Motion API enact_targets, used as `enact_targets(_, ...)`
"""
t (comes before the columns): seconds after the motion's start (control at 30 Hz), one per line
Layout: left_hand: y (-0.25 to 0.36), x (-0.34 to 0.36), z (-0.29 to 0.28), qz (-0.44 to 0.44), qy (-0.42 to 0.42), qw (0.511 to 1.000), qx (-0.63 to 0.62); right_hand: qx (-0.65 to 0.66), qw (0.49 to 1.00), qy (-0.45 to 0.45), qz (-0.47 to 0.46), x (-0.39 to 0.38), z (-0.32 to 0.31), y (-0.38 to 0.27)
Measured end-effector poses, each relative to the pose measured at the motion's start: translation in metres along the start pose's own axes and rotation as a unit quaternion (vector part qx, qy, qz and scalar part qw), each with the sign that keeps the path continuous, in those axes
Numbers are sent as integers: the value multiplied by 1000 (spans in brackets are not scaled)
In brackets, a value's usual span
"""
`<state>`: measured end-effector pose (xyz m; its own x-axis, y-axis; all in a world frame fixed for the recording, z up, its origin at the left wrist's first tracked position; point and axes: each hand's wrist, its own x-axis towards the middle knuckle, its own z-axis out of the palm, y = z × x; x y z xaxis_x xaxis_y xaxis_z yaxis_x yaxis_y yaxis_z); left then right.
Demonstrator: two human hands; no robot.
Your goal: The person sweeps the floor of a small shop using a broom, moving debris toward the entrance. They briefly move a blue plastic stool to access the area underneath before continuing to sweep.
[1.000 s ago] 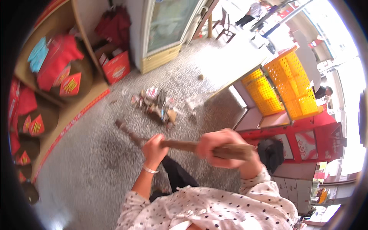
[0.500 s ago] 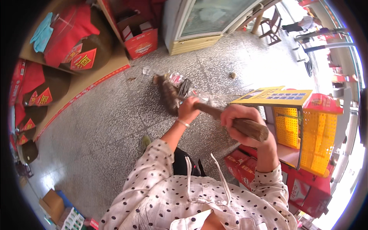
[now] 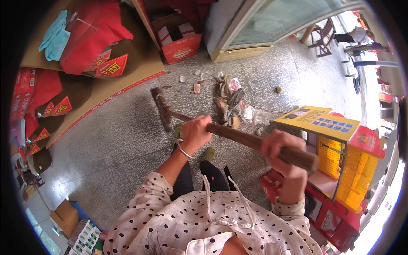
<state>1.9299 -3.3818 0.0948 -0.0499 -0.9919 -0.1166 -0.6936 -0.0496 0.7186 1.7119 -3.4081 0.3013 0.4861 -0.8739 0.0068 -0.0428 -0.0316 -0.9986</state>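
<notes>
Both my hands are closed round the wooden handle of a broom [image 3: 238, 137], which slants across in front of me. My left hand [image 3: 196, 132] grips it nearer the head, and a bracelet circles that wrist. Close to the thick upper end, my right hand [image 3: 278, 151] wraps round the handle, slightly blurred. The narrow brown broom head [image 3: 162, 109] is at the left, apart from a pile of litter [image 3: 231, 102]. Crumpled plastic, dark scraps and bits of paper make up that pile. A small reddish packet [image 3: 196, 88] lies to its left.
Big dark jars with red cloths [image 3: 102, 25] line a raised ledge on the left. A red carton [image 3: 182, 49] and a glass-door cabinet [image 3: 255, 29] stand ahead. On the right is a yellow rack [image 3: 359, 174]. A small round object [image 3: 278, 89] sits on the speckled floor [image 3: 123, 131].
The broom head has swung from the litter's edge out to the left, and more of the pile shows. Both hands have kept their hold. The view has shifted, and both shoes now show.
</notes>
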Motion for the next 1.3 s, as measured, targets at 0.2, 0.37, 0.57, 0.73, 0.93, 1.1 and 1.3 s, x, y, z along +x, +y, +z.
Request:
enact_targets(0.2,-154,60,-15,3,-76,995,69,54,996,33,67,77,64,117)
enact_targets(0.37,-81,119,31,110,-104,988,-40,-8,977,198,80,60,30,65)
enact_targets(0.57,12,139,41,209,-133,963,-105,-195,951,238,38,54,45,-33)
enact_targets(0.73,36,134,-12,178,-184,965,-61,-152,951,268,-14,47,35,-65)
enact_targets(0.93,-92,193,28,200,-243,942,114,37,913,396,90,48,76,98)
enact_targets(1.1,-44,158,79,287,-227,930,19,-82,900,414,109,17,93,54)
enact_targets(1.3,60,119,49,282,-213,930,-103,-203,903,376,55,1,81,-48)
